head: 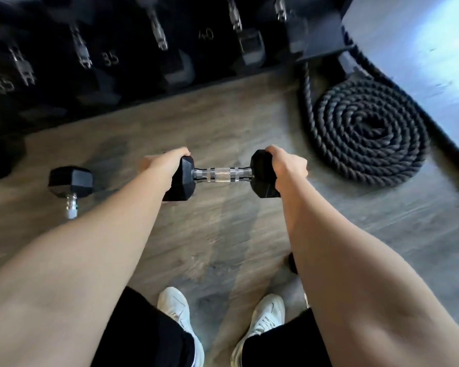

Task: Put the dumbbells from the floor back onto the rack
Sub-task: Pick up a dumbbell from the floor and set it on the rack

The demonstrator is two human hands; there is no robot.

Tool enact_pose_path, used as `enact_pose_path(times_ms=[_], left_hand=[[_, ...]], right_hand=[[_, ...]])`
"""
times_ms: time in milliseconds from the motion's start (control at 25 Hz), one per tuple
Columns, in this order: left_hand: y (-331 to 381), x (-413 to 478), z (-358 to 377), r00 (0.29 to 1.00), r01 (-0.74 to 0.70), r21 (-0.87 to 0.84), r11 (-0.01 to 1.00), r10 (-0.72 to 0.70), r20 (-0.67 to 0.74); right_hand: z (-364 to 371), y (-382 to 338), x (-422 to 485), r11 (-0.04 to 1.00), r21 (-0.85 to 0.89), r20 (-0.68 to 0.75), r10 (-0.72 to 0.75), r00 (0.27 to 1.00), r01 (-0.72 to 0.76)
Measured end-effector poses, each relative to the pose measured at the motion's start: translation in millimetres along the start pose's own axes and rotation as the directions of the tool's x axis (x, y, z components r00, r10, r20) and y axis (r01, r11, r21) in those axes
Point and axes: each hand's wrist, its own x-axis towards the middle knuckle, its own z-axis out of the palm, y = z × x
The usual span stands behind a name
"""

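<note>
Wood-look floor (223, 234) below me: my left hand (164, 161) and right hand (286, 165) each clasp one head of a dumbbell (224, 174), rack (117, 62) far.

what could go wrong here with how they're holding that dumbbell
1. Both hands, left hand and right hand, grip the dumbbell by its hex heads, not the knurled handle; that hold may slip.
2. The white shoes appear to sit roughly below it, so a drop could hit the feet.
3. A second dumbbell and a coiled rope lie on the floor near the rack, possible trip hazards.
</note>
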Motion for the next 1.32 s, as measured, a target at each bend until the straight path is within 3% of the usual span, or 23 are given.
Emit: enact_pose_path(times_ms=[320, 520, 720, 840, 1120, 1320], left_hand=[[327, -253, -192, 0.970, -0.235, -0.097, 0.967, 0.227, -0.084], [442, -316, -259, 0.923, -0.386, -0.182, 0.905, 0.377, -0.078], [533, -290, -254, 0.865, -0.501, -0.135, 0.855, 0.494, -0.087], [585, -256, -228, 0.866, -0.499, -0.090, 0.862, 0.493, -0.087], [666, -150, -161, 0.868, -0.491, 0.129, 0.862, 0.496, -0.016], [706, -51, -115, 0.886, -0.457, 0.361, 0.813, 0.453, 0.102]], right_hand=[[-117, -342, -269, 0.951, 0.191, -0.041, -0.240, 0.970, 0.244], [-133, -459, -354, 0.894, 0.312, -0.033, -0.327, 0.944, 0.321], [-98, -537, -337, 0.878, 0.372, -0.010, -0.322, 0.947, 0.302], [-65, -578, -299, 0.880, 0.394, 0.012, -0.295, 0.955, 0.267], [18, -607, -214, 0.903, 0.427, -0.003, -0.050, 0.999, 0.047], [101, -590, -158, 0.865, 0.486, -0.064, 0.181, 0.981, -0.128]])
